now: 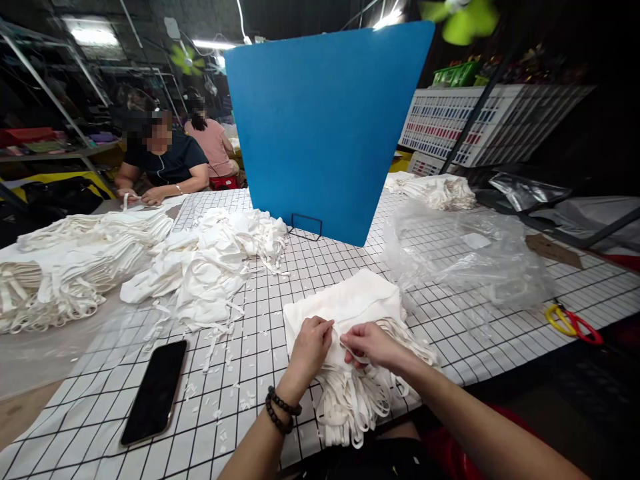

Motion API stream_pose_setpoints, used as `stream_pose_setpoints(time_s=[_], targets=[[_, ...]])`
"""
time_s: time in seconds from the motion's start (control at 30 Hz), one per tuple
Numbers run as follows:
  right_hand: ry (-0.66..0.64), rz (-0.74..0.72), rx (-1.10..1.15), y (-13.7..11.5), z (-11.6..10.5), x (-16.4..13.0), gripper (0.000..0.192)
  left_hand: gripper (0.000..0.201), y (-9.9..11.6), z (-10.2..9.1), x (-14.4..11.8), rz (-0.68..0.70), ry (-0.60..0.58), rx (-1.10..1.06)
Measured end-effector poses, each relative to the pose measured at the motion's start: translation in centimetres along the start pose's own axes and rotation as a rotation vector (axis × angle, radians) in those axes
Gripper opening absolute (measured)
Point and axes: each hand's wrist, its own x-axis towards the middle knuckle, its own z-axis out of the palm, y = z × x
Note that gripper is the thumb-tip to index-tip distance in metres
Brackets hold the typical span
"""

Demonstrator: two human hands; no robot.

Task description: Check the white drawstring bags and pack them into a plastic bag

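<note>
A stack of white cloth pieces (pixel 350 293) lies in front of me, with a bunch of narrow white straps (pixel 353 407) looping over the near side. My left hand (pixel 315 340), below a wrist with dark beaded bracelets (pixel 280 408), pinches the top cloth near its front edge. Just beside it, my right hand (pixel 367 343) has its fingers closed on the same cloth, perhaps on a strap of it. Exactly what sits between the fingertips is partly hidden.
A black phone (pixel 155 393) and loose heaps of white cloth (pixel 210 260) lie left, among small white scraps. Ahead stands a blue board (pixel 330 133). Clear plastic (pixel 465 253) and red-yellow scissors (pixel 573 323) lie right. A co-worker (pixel 165 160) sits across the table.
</note>
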Motion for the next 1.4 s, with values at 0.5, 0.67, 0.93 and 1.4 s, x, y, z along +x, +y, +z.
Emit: stream_pose_setpoints(time_s=[0.5,0.67,0.93,1.4], targets=[[0.847,-0.223,-0.591,7.6,-11.6,-0.8,0.017,0.052,10.1,5.0,7.0,0.499,-0.431,0.272],[0.849,-0.362,-0.715,7.8,-11.7,-1.8,0.014,0.051,9.5,8.0,6.3,0.434,-0.427,0.358],[0.573,-0.343,-0.108,9.2,-12.5,-0.6,0.024,0.052,9.5,8.5,6.1,0.428,-0.441,0.409],[0.378,-0.38,0.233,8.6,-13.5,-8.4,0.025,0.054,9.0,9.2,5.3,0.448,-0.372,0.459]])
